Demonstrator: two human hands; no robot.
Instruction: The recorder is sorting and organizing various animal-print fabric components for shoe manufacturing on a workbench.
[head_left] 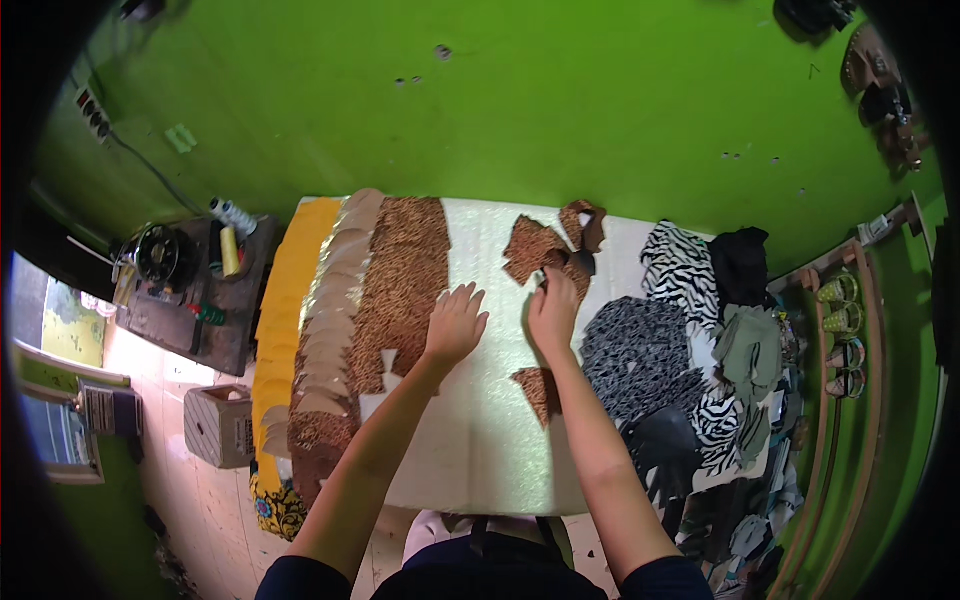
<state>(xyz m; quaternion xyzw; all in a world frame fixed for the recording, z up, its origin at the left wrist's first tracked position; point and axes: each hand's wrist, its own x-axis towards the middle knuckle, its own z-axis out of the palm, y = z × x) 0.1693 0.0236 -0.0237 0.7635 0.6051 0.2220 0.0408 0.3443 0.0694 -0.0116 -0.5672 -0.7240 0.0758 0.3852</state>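
Observation:
My left hand (457, 324) lies flat with its fingers stretched out, beside the right edge of a long row of overlapping leopard-print pieces (408, 250). Nothing shows in it. My right hand (553, 315) is closed, its fingers bent around a small dark thing too hidden to name. Just beyond its fingertips are a brown leopard-print piece (532, 248) and a curved leopard-print cutout (583, 224) with a dark tip. A pointed leopard-print scrap (538, 392) rests near my right wrist. All lie on the white-covered table (480, 440).
Rows of beige pieces (335, 305) and yellow material (285, 310) line the table's left. On the right are dark grey patterned fabric (640, 350), zebra-print fabric (672, 262) and black pieces. A dark side table (200, 335) holds thread spools; a shoe rack (865, 330) stands right.

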